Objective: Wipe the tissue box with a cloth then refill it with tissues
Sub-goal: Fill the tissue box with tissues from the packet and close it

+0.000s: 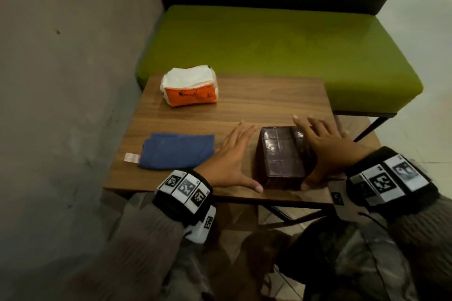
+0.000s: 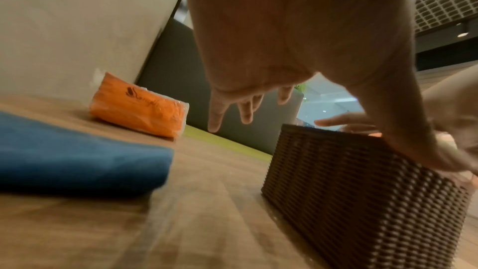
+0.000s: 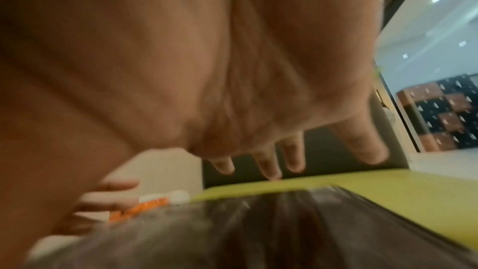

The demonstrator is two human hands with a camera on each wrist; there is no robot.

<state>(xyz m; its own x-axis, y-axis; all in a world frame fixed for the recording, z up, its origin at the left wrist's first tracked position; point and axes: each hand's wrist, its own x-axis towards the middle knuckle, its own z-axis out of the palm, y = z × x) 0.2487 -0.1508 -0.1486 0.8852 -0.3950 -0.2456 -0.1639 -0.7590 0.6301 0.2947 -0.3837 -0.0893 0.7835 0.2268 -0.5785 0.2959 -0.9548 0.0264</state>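
Note:
A dark brown woven tissue box point(image 1: 281, 156) stands on the wooden table point(image 1: 244, 105) near its front edge. My left hand point(image 1: 232, 156) lies beside the box's left side with straight fingers, and its thumb touches the front left corner. My right hand point(image 1: 322, 151) is spread over the right part of the box's top, fingers straight, thumb at the front right corner. A folded blue cloth point(image 1: 176, 150) lies left of my left hand. An orange tissue pack point(image 1: 189, 89), its top torn open, sits at the table's far left. The left wrist view shows the box point(image 2: 362, 181), cloth point(image 2: 77, 161) and pack point(image 2: 139, 109).
A green padded bench point(image 1: 281, 51) with a dark backrest stands behind the table. A grey wall point(image 1: 73, 56) runs along the left. The table's right edge is close to my right wrist, with tiled floor point(image 1: 428, 19) beyond.

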